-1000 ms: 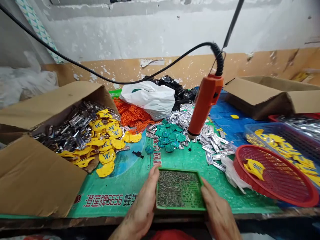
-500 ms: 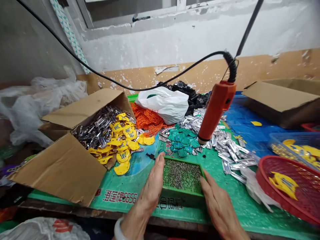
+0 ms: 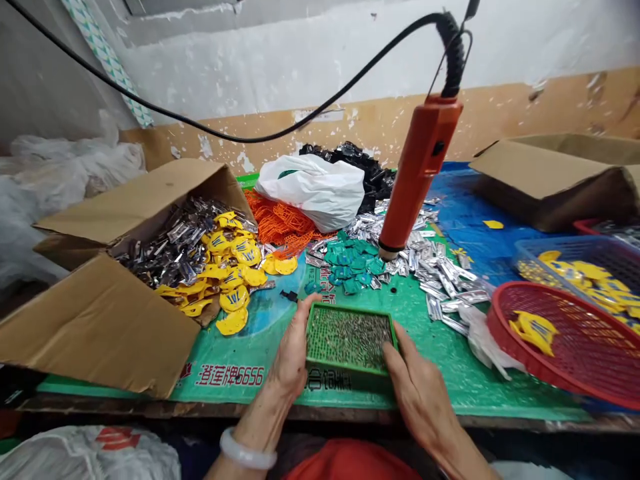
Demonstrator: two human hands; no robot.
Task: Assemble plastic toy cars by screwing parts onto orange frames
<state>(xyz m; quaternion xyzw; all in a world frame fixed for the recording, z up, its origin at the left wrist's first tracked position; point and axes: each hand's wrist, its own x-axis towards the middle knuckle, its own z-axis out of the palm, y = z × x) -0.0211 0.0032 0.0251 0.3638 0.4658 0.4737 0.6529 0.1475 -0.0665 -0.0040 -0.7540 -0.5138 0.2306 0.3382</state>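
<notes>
Green tray (image 3: 345,367) being held between two bare hands

Both hands are gripping the tray near the front edge of the table (image 3: 200,409); whether its underside is touching the green sheet (image 3: 485,377) below cannot be told. The left hand (image 3: 293,350) is closing its grip on the left side, and a pale bangle (image 3: 247,453) is circling that wrist. The right hand (image 3: 417,383) is holding the right side, its thumb reaching over the near right corner. Small metal pieces (image 3: 353,337) are lying loose inside, covering mostly the middle and right, while the perforated bottom is showing along the left.

Beyond the tray, an orange power tool (image 3: 419,170) is hanging from above, its tip pointing down beside a heap of teal parts (image 3: 353,260). Silver strips (image 3: 450,283) are spreading to the right of that heap. Farther left, yellow pieces (image 3: 240,250) are spilling from an open cardboard box (image 3: 100,327). At the right, a red basket (image 3: 565,383) is holding more yellow pieces.
</notes>
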